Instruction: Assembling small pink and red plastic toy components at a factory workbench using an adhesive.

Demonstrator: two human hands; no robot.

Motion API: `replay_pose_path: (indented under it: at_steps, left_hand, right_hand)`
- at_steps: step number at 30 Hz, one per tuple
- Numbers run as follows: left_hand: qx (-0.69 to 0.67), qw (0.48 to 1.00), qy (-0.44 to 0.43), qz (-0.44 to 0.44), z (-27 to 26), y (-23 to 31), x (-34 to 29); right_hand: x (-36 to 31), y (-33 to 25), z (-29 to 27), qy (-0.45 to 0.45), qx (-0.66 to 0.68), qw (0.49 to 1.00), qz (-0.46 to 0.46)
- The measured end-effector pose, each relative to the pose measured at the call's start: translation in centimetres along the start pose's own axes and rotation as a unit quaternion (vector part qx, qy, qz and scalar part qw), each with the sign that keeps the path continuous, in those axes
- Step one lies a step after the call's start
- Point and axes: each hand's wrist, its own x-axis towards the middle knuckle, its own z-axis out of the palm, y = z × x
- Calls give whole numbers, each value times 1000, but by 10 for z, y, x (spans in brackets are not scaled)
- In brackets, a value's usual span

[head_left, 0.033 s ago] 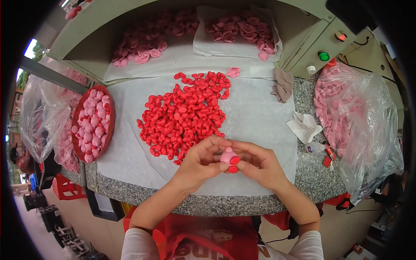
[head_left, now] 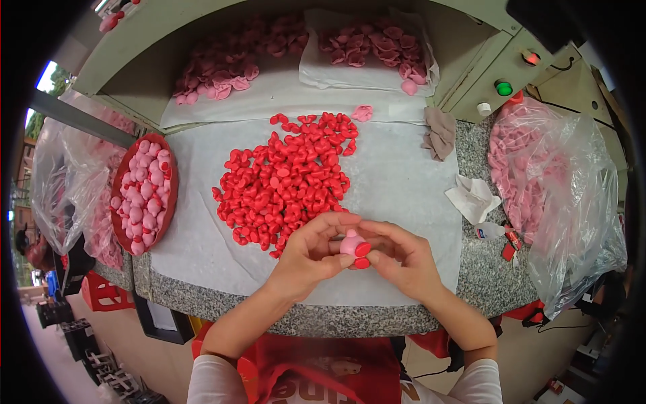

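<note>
Both of my hands meet over the near part of the white sheet [head_left: 404,182], at the near edge of a heap of glossy red curved pieces [head_left: 282,182]. Between their fingertips is a small pink rounded rubbery part [head_left: 350,245] with a knob on top. A red piece with two rounded ends [head_left: 362,263] sits against its lower right side. My left hand [head_left: 313,251] pinches the pink part from the left, thumb low on it. From the right, my right hand [head_left: 402,259] has its thumb against the red piece; some fingertips are hidden behind the parts.
At left stands a red bowl [head_left: 173,195] of pink parts with red pieces. Pink parts [head_left: 377,44] fill the recess behind. A brown cloth [head_left: 439,133], white tissue [head_left: 472,198], small bottle [head_left: 489,230] and plastic bag of pink parts [head_left: 572,182] lie rightward on the granite worktop [head_left: 481,283].
The pink part has shifted slightly left and tilted a little between my fingers. My hands stay in nearly the same place.
</note>
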Motion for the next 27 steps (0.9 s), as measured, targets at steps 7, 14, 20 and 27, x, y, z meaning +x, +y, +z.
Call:
replay_pose_path:
  at_steps: [7, 14, 20, 27]
  left_hand:
    - [15, 999, -15, 48, -2, -12, -1]
    - [98, 993, -10, 70, 0, -14, -2]
    - [125, 987, 1, 101, 8, -22, -3]
    - [223, 965, 26, 139, 13, -23, -5]
  right_hand:
    - [-5, 4, 6, 91, -224, 949, -200]
    - [0, 8, -3, 46, -176, 966, -183]
    - [-5, 9, -2, 14, 60, 997, -47]
    - [-10, 2, 4, -3, 146, 989, 13]
